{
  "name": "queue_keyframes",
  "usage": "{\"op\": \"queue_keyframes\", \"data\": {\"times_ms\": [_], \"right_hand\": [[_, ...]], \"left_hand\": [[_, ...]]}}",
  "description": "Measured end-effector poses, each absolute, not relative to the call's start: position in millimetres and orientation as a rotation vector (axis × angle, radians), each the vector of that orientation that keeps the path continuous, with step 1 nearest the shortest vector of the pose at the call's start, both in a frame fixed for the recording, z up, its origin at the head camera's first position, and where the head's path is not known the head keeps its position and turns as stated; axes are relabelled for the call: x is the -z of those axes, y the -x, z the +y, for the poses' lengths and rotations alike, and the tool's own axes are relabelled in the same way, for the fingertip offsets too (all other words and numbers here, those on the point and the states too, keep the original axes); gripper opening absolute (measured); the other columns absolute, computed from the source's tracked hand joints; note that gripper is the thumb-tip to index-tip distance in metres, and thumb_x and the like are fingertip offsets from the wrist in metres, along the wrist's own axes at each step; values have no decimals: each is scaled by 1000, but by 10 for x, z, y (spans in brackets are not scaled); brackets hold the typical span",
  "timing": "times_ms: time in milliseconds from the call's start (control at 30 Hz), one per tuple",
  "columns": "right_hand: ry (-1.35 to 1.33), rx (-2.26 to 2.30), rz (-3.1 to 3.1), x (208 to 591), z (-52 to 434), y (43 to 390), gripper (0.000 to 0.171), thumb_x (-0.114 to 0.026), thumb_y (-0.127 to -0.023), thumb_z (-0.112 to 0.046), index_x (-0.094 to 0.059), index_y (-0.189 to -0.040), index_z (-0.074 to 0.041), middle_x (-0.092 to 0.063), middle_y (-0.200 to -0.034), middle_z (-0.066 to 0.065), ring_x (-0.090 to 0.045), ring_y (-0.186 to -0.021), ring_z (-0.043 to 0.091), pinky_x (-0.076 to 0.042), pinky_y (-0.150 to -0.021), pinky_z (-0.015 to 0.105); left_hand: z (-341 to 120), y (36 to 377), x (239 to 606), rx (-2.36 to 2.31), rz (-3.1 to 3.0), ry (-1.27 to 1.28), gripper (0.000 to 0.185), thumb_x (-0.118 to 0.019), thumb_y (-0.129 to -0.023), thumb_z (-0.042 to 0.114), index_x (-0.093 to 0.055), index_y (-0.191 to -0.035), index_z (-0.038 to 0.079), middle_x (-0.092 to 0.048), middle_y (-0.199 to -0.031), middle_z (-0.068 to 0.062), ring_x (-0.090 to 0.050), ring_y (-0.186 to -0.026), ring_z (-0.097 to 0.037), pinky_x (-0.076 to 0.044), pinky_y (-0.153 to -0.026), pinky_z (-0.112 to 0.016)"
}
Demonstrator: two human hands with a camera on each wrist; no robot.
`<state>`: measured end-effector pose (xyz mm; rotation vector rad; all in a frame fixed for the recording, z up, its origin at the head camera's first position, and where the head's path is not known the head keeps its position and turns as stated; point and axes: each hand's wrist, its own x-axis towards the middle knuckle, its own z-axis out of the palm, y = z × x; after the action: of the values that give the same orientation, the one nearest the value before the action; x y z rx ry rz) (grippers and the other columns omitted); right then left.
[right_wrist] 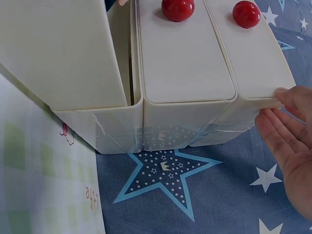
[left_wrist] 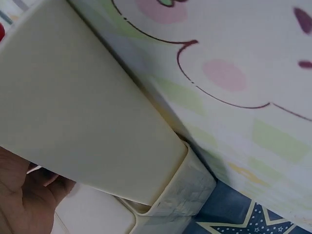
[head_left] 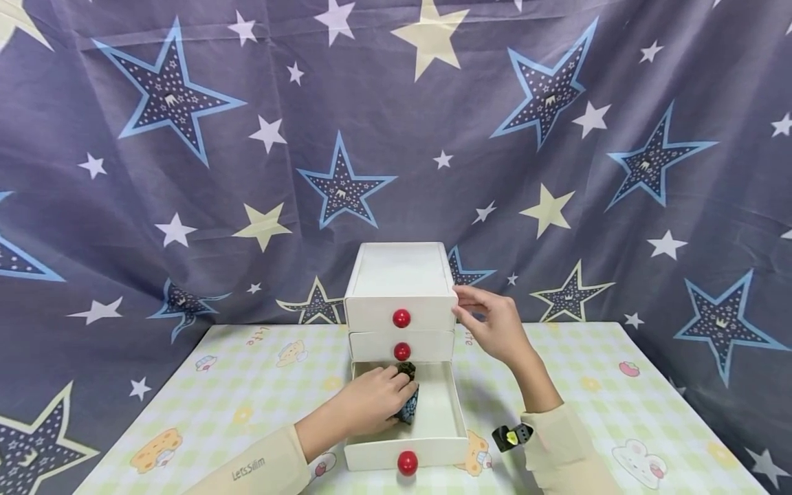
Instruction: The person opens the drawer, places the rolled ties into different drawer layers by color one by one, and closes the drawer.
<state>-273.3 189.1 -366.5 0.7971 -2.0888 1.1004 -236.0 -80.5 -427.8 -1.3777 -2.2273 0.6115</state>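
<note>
A white drawer cabinet (head_left: 402, 268) with red round knobs stands on the table, its bottom drawer (head_left: 442, 405) pulled out toward me. Inside that drawer my left hand (head_left: 374, 402) grips a small dark item (head_left: 407, 409) with a bluish pattern, partly covered by the fingers; its kind I cannot tell. The left wrist view shows mostly the drawer's outer side, with part of the left hand (left_wrist: 36, 200) at the rim. My right hand (head_left: 495, 323) touches the cabinet's upper right corner, thumb by the front edge and fingers against the side, as the right wrist view shows.
Two upper drawers (head_left: 371, 346) are closed above the pulled-out one. A black strap-like object with a yellow-green part (head_left: 512, 436) appears by the right sleeve. The checked tablecloth (head_left: 575, 385) carries cartoon prints, and a star-patterned curtain (head_left: 396, 103) hangs right behind the table.
</note>
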Motion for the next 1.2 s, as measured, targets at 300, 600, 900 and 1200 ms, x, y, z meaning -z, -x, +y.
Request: {"op": "queue_keyframes", "data": {"times_ms": [300, 600, 900, 1200], "right_hand": [[-797, -1084, -2082, 3668, 1888, 2734, 37, -76, -92, -3, -69, -128, 2, -75, -109, 16, -74, -96, 28, -62, -82, 36], [-802, -1087, -2082, 3671, 1886, 2736, 36, -76, -92, -3, -69, -128, 2, -75, -110, 16, -74, -97, 28, -61, -82, 35], [-789, -1096, -2093, 3652, 1874, 2739, 36, -77, -92, -4, -70, -127, 0, -75, -110, 15, -75, -97, 26, -61, -83, 33], [-783, -1107, -2092, 3665, 1867, 2735, 36, -77, -91, -3, -70, -126, 1, -75, -108, 15, -75, -96, 26, -61, -82, 33]], "left_hand": [[-823, 2368, 4334, -607, -2209, 1394, 69, -80, -84, 55, -66, -134, 10, -67, -119, -1, -62, -103, -17, -56, -86, -26], [-895, 2377, 4305, -535, -2279, 1414, 77, -66, -87, 69, -60, -142, 14, -63, -128, 1, -59, -113, -17, -51, -98, -32], [-970, 2330, 4169, -458, -2245, 1468, 63, -63, -93, 64, -66, -135, 17, -65, -121, 4, -59, -106, -14, -51, -88, -30], [-996, 2266, 4125, -393, -2134, 1501, 50, -70, -92, 57, -69, -125, 20, -66, -112, 7, -58, -97, -12, -51, -81, -29]]}}
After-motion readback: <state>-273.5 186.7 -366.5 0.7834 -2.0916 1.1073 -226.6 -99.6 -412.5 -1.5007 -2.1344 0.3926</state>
